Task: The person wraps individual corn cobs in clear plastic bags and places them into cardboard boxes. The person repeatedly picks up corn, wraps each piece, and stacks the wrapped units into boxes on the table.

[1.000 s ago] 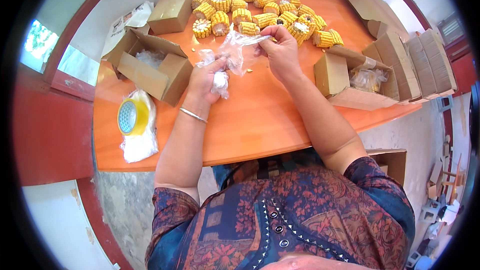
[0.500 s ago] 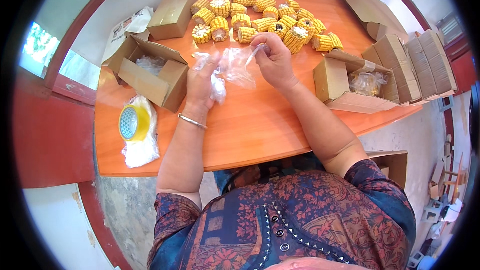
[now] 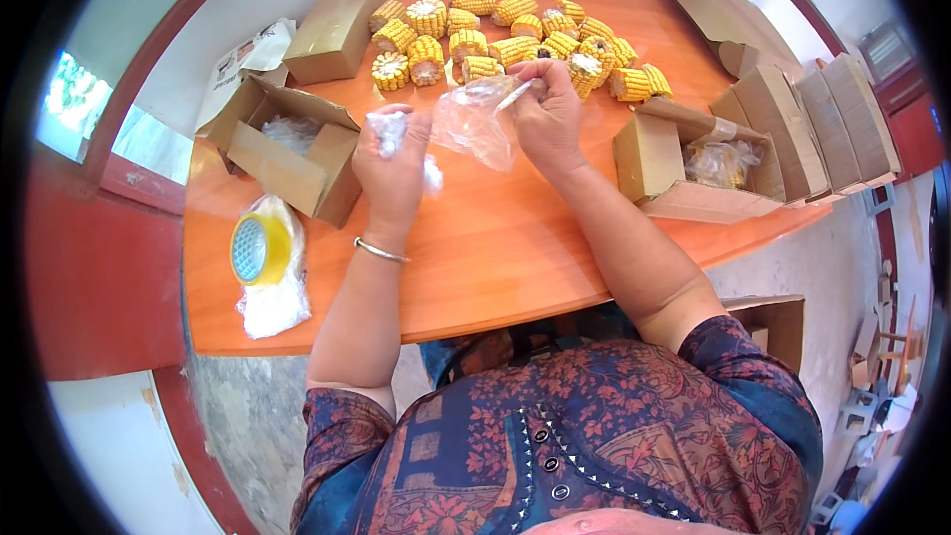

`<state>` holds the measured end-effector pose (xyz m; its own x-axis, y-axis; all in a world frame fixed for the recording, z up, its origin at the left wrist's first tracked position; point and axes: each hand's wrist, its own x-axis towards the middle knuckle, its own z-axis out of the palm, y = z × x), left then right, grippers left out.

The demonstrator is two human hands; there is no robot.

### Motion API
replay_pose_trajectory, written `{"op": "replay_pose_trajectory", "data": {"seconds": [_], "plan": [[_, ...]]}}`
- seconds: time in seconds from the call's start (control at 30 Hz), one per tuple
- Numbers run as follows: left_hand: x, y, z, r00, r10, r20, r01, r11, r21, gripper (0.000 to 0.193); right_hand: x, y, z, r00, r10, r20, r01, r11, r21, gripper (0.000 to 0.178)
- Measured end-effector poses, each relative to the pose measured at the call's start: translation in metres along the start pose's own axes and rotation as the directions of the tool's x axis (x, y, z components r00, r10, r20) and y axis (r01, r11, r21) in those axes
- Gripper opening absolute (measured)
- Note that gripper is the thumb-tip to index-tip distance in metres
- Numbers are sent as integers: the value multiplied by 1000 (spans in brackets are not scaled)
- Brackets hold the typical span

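Note:
My left hand [image 3: 394,163] is closed around a bunched wad of clear whitish plastic [image 3: 388,131], part of which pokes out below its fingers. Opposite it, my right hand [image 3: 545,119] pinches the edge of a thin clear plastic bag [image 3: 475,124], which spreads out between the two hands above the table. The bag looks empty, and orange tabletop shows through it. Just beyond my right hand lie several cut pieces of yellow corn cob [image 3: 515,8], some with their pale cut ends facing me.
Left of my hands stands an open cardboard box [image 3: 282,159] with clear plastic inside. A yellow tape roll [image 3: 262,249] rests on white plastic [image 3: 274,309]. On the right, another open box [image 3: 649,160] holds bagged corn [image 3: 723,163], beside folded cartons [image 3: 847,124]. The table's near edge [image 3: 475,325] curves before me.
My left hand has turned and lifted slightly, drawing its plastic wad away from the bag. The bag now hangs from my right hand, more spread out. The whole view has shifted slightly.

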<state>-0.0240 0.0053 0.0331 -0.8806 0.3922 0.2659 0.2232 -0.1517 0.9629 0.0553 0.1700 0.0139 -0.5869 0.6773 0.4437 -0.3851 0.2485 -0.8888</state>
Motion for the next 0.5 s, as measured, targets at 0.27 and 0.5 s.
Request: {"op": "replay_pose_trajectory", "data": {"seconds": [0.27,0.5], "plan": [[-15,3,9,931,194,310,-305,879,365,33,-14,-20,20,979,184,83,-195,968,158,21],[-6,5,-1,981,-45,188,-51,878,475,22,-8,-19,15,983,177,45,-181,976,123,18]]}}
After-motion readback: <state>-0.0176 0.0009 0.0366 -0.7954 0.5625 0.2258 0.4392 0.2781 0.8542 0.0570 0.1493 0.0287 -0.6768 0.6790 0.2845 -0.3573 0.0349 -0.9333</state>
